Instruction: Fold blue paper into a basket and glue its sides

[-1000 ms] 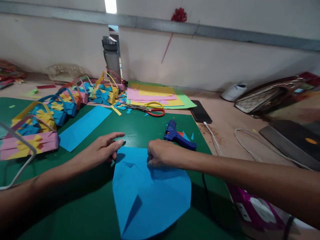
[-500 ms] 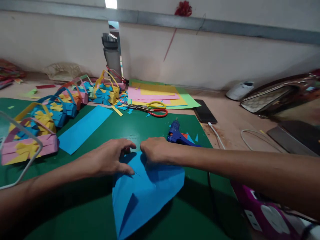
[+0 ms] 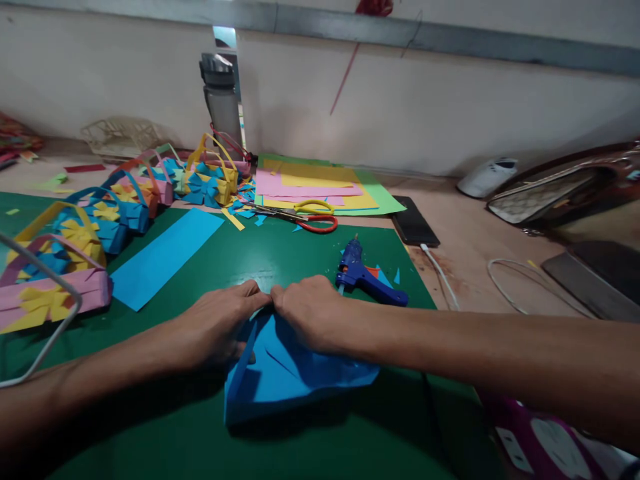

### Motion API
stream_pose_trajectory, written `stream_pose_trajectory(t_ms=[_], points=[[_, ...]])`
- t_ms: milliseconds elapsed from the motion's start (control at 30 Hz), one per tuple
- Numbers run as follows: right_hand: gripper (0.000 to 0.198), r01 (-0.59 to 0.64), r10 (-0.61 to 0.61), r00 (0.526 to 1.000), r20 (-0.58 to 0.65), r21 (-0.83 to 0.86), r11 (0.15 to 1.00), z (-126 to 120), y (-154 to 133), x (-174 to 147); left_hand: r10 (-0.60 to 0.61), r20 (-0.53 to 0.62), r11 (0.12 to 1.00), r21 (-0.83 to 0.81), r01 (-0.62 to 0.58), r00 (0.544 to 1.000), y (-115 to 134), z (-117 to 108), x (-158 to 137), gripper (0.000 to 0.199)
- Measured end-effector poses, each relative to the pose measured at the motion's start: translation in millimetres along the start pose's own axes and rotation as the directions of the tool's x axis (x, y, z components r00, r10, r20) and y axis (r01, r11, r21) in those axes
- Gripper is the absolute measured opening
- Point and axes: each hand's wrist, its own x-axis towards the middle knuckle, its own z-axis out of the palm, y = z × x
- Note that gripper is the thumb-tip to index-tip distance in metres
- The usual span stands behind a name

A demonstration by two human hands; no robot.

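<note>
A creased blue sheet of paper is partly folded up over the green mat, its sides raised. My left hand grips its far left part, the thumb inside the fold. Close against it, my right hand pinches the far edge, fingertips nearly touching those of the left. The fingers hide the pinched paper. Beyond my right wrist lies a blue hot glue gun. A flat blue paper strip rests on the mat to the left.
Several small paper baskets with flowers line the left side. Scissors lie before stacked coloured paper. A phone with a white cable, a bottle and a bag stand around. A white wire frame is near my left forearm.
My left fingers have closed on the paper and met my right hand at its far edge. The near part of the sheet has lifted and folded upward.
</note>
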Motion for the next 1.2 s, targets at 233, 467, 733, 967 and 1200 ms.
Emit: stream_pose_trajectory(t_ms=[233, 467, 733, 967, 1200], points=[[0.034, 0.005, -0.005, 0.999, 0.033, 0.01, 1.0, 1.2, -0.6, -0.6, 0.005, -0.004, 1.0, -0.018, -0.005, 1.0, -0.5, -1.4, -1.7, 0.05], [0.033, 0.026, -0.025, 1.0, -0.01, 0.067, 0.997, 9.6, 2.3, -3.9, -0.032, 0.021, 0.999, -0.004, 0.033, 0.999, 1.4, -1.2, -1.0, 0.061], [0.025, -0.043, 0.038, 0.999, 0.029, 0.226, 0.973, 13.1, 1.6, -11.1, -0.024, -0.034, 0.999, -0.031, 0.023, 0.999, -5.6, 4.9, 1.7, 0.066], [0.009, -0.057, 0.114, 0.989, -0.091, 0.481, 0.875, 13.0, 19.0, -11.6, -0.075, -0.162, 0.818, -0.575, -0.032, 0.984, -10.9, 4.7, 5.8, 0.073], [0.011, -0.074, 0.233, 0.948, -0.218, 0.56, 0.825, 12.8, 31.0, -12.8, -0.304, -0.059, 0.531, -0.839, 0.118, 0.951, -4.8, -6.9, 2.3, 0.09]])
